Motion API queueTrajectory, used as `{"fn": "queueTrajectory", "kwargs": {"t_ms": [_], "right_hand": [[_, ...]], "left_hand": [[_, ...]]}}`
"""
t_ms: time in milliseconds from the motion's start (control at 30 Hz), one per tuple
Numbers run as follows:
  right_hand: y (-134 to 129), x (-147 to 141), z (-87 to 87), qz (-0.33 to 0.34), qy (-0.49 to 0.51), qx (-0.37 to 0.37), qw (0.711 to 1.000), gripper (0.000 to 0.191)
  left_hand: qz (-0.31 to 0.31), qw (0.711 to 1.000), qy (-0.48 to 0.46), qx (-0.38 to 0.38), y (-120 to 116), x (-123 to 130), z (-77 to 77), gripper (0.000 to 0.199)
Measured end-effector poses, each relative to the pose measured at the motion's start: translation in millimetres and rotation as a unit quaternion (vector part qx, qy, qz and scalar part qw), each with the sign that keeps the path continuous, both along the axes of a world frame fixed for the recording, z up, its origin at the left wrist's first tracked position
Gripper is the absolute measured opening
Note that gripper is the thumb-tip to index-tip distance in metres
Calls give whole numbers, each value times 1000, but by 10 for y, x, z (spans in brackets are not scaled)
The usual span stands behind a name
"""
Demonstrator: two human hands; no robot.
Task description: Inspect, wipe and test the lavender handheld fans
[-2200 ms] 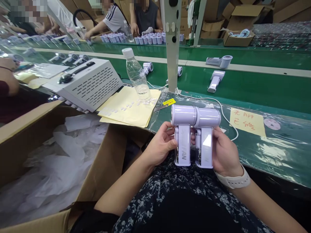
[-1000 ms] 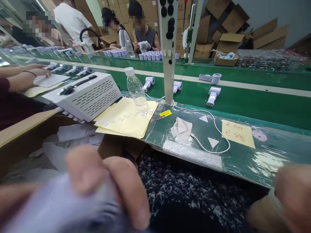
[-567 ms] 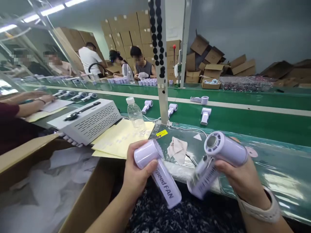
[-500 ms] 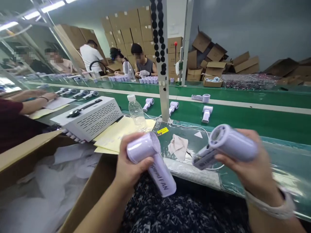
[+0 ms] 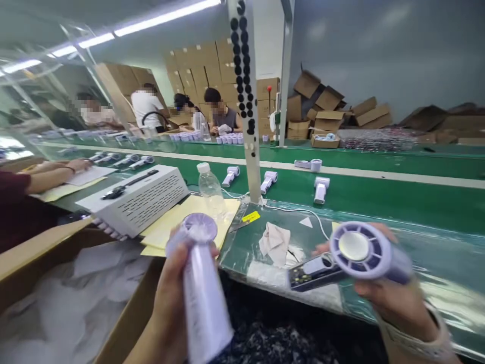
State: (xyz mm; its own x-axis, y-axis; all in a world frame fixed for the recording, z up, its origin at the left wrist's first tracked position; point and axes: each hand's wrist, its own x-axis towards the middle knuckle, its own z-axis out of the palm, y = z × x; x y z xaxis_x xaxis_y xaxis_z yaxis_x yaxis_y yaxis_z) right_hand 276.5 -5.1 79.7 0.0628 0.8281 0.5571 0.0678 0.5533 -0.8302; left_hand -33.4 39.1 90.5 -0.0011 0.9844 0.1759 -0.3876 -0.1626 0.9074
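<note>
My left hand [image 5: 172,278] is wrapped round a lilac handheld fan [image 5: 206,298], its round head up and its handle pointing down toward me. My right hand [image 5: 397,298] grips a second lilac fan [image 5: 399,263] by its head. That fan's round grille faces me, and its handle [image 5: 314,270] points left, open, with a battery and circuit board showing. A crumpled pale cloth [image 5: 275,243] lies on the bench between the two fans.
An open carton [image 5: 125,323] with white wrapping is at the left. Behind it are a grey metal box [image 5: 140,202], yellow sheets [image 5: 159,237] and a bottle [image 5: 210,189]. A post [image 5: 250,126] rises ahead; fans [image 5: 321,190] lie on the green belt [image 5: 352,197]. Co-workers sit beyond.
The left fan has turned, its handle now pointing more toward me. The right fan has rotated so its grille and open handle face me. The view has tilted upward.
</note>
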Motion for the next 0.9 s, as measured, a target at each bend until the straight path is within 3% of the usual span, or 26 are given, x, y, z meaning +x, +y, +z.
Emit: {"fn": "queueTrajectory", "kwargs": {"t_ms": [33, 100, 167, 200, 300, 367, 400, 467, 500, 567, 633, 733, 800, 900], "right_hand": [[-8, -50, -43, 40, 34, -16, 999, 70], [-10, -194, -132, 128, 94, -94, 983, 92], [5, -371, -204, 160, 98, -180, 966, 107], [14, -455, -230, 164, 74, -206, 962, 112], [37, -586, -267, 207, -61, -231, 949, 141], [69, -487, -272, 214, -149, -235, 936, 157], [94, -362, -275, 180, -184, -234, 938, 154], [144, 40, -296, 39, -260, -239, 935, 133], [153, 305, -314, -51, -299, -251, 919, 119], [100, 897, -358, -227, -348, -301, 858, 104], [-52, 1455, -388, -322, -350, -335, 813, 90], [-310, 2004, -386, -440, -349, -359, 745, 85], [-340, 2130, -374, -503, -350, -343, 712, 82], [-2, 2006, -410, -501, -378, -305, 717, 68]], "left_hand": [[3, 999, 29, 29, -33, 38, -5, 54], [4, 983, 90, 163, -74, 138, -23, 56], [30, 946, 127, 296, -92, 292, -78, 55], [51, 933, 138, 328, -96, 389, -123, 53], [83, 929, 161, 322, -85, 696, -334, 52], [37, 927, 203, 312, -27, 840, -528, 57], [5, 918, 242, 315, 28, 876, -634, 59], [-36, 876, 354, 326, 201, 871, -853, 59], [-38, 844, 418, 333, 313, 834, -959, 55], [-6, 772, 520, 364, 550, 719, -1151, 44], [54, 727, 555, 400, 734, 587, -1296, 32], [95, 717, 558, 408, 800, 463, -1404, 22], [98, 728, 550, 396, 747, 461, -1411, 20], [92, 756, 546, 347, 684, 499, -1384, 21]]}}
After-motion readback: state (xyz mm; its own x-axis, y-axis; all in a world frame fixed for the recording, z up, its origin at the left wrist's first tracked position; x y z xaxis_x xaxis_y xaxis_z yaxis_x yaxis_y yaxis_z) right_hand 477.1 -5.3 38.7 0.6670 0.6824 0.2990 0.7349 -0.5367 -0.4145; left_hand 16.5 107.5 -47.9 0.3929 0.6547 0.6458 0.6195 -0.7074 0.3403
